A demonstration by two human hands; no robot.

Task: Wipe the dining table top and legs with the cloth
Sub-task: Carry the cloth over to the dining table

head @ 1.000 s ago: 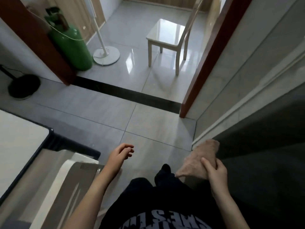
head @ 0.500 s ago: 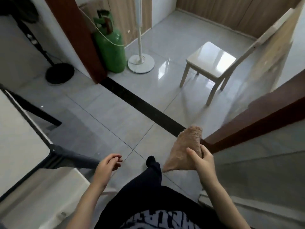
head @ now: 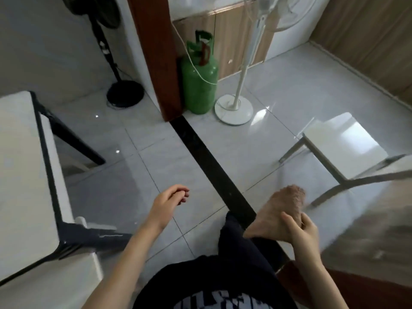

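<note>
I observe my right hand gripping the brown cloth at waist height, over the floor. My left hand hangs loosely curled, holding nothing. The dining table stands to my left, well apart from the cloth.

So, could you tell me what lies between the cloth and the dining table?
In the head view, the left hand hangs between the cloth, in the right hand, and the dining table, above grey floor tiles and a black strip.
</note>
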